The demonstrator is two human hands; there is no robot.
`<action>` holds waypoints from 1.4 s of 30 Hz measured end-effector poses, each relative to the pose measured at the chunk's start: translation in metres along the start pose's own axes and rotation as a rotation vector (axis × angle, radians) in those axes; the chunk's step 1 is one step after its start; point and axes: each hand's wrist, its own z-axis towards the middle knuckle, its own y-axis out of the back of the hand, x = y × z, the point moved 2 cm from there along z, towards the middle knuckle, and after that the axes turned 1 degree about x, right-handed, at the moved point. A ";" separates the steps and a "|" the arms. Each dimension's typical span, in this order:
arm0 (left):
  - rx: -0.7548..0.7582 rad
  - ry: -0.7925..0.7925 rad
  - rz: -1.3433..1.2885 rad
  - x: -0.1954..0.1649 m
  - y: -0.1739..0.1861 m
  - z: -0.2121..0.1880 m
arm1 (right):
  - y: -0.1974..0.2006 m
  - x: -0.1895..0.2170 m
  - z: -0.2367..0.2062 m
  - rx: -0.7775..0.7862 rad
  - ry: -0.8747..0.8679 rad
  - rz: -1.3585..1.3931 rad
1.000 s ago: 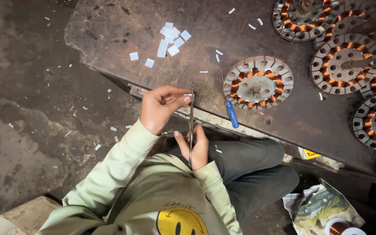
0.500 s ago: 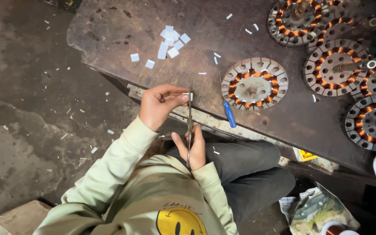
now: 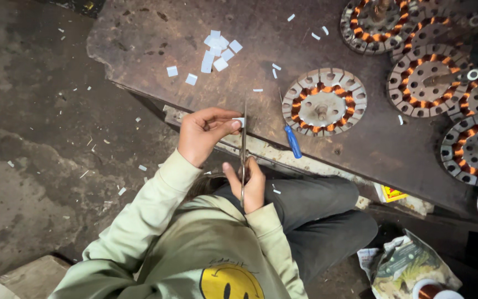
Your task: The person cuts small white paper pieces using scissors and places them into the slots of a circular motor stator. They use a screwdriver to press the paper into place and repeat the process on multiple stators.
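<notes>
Since the picture before, the hands have barely moved and sit in the middle of the frame. The left hand (image 3: pixel 204 134) pinches a small white paper piece (image 3: pixel 240 121) between thumb and fingers. The right hand (image 3: pixel 248 184) is clenched around the handles of the scissors (image 3: pixel 243 145), whose blades point up beside the paper. More white paper pieces (image 3: pixel 217 51) lie on the dark table (image 3: pixel 139 55) at the upper middle. A round motor part (image 3: pixel 324 102) and a blue screwdriver (image 3: pixel 292 140) lie right of the hands.

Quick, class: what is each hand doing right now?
Left hand: closed, pinching a small white paper piece.
Right hand: closed around the scissors, blades up at the paper.
</notes>
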 end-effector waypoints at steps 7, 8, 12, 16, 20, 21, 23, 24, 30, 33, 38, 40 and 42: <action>-0.022 -0.008 -0.048 0.004 -0.006 -0.002 | 0.000 0.000 0.000 0.015 0.115 0.000; -0.024 -0.002 -0.038 0.005 -0.006 -0.002 | 0.000 0.000 0.000 0.010 0.104 -0.014; -0.019 -0.014 -0.001 0.007 -0.003 -0.001 | 0.001 -0.002 0.001 -0.016 0.086 -0.065; 0.001 -0.008 -0.013 0.000 -0.003 0.000 | 0.001 -0.005 0.000 -0.052 0.041 -0.043; -0.130 -0.127 0.164 -0.025 0.004 0.005 | 0.001 -0.007 -0.001 -0.061 0.045 0.003; -0.171 -0.267 0.432 -0.037 0.010 0.008 | 0.000 -0.008 -0.001 -0.058 0.041 0.032; -0.252 -0.538 0.973 -0.060 0.023 0.015 | 0.000 -0.009 -0.001 -0.054 0.041 0.034; -0.251 -0.542 1.056 -0.068 0.029 0.022 | 0.000 -0.010 -0.002 -0.052 0.039 0.035; -0.208 -0.522 1.255 -0.081 0.054 0.048 | 0.001 -0.014 -0.002 -0.028 0.025 0.038; -0.179 -0.518 1.302 -0.077 0.055 0.059 | 0.001 -0.015 -0.001 -0.027 0.031 0.029; -0.181 -0.543 1.453 -0.072 0.040 0.059 | 0.001 -0.018 0.000 -0.024 0.054 0.062; -0.083 -0.562 1.460 -0.074 0.029 0.047 | 0.001 -0.019 0.000 -0.023 0.054 0.068; -0.002 -0.578 1.439 -0.078 0.017 0.030 | 0.001 -0.020 0.000 -0.017 0.052 0.072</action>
